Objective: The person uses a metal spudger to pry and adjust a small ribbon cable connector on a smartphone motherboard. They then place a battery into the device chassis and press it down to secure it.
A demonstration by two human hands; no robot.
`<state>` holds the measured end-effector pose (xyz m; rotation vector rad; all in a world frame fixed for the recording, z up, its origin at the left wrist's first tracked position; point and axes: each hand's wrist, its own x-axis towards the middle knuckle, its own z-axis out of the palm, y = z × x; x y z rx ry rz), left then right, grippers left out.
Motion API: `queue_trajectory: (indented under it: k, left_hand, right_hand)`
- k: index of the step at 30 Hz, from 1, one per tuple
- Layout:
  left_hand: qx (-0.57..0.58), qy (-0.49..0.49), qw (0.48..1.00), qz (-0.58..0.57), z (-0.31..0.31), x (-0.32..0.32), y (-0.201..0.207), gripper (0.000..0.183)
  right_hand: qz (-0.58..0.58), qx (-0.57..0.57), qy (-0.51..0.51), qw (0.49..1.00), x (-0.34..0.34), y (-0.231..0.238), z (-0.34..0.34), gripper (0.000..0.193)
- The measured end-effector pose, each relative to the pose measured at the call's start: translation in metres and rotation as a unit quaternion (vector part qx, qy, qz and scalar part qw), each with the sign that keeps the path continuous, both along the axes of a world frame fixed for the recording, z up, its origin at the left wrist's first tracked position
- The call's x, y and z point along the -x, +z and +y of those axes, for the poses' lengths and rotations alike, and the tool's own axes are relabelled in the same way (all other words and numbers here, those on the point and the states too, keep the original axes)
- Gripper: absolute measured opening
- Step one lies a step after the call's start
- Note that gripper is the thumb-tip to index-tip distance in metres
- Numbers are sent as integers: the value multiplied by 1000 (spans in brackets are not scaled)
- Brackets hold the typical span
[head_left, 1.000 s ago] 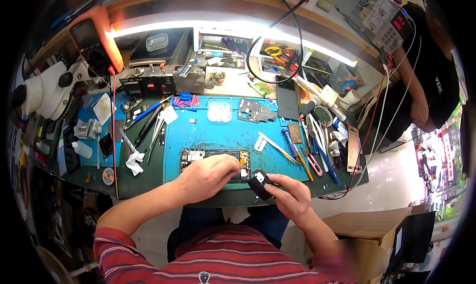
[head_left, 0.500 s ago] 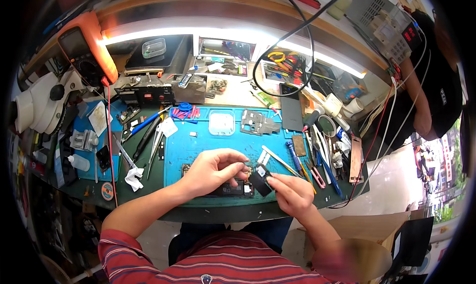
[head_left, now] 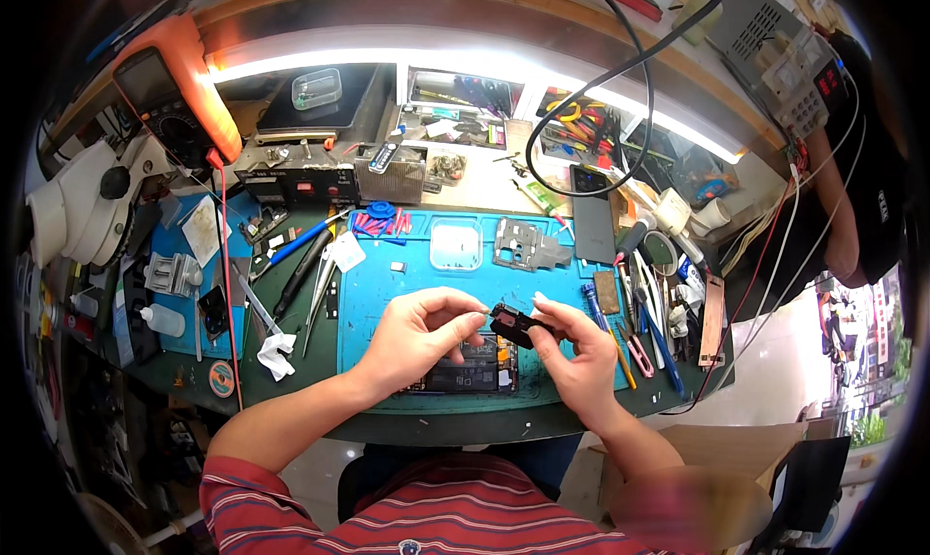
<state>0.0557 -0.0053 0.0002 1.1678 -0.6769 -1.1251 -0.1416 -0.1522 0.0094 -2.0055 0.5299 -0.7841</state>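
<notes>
One black part point(head_left: 508, 324) is pinched by the right hand point(head_left: 583, 359), held above one opened rectangular phone point(head_left: 467, 375) on the blue mat point(head_left: 366, 308). Left hand point(head_left: 415, 342) half-curled, close beside the part; any grip cannot be told. One clear plastic tray point(head_left: 455, 245) beyond.

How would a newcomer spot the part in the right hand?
Find the blue mat on the bench. Near its front edge, the right hand pinches a small black part. The larger opened device nearby lies on the mat; this one is smaller and hand-held.
</notes>
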Motion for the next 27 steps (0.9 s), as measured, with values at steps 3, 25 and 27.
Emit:
queue_trajectory:
  k: [3, 25, 27]
  left_hand:
    - [6, 11, 1000, -7, 0, 0, -5, 15]
    - [16, 48, 999, -3, -1, 1, -8, 18]
    - [17, 48, 999, -6, -1, 1, -9, 20]
  right_hand:
    - [4, -75, 22, 997, -1, -7, -7, 28]
    - [-13, 26, 11, 1000, -10, -5, 4, 25]
    - [-17, 10, 11, 1000, -10, -6, 4, 25]
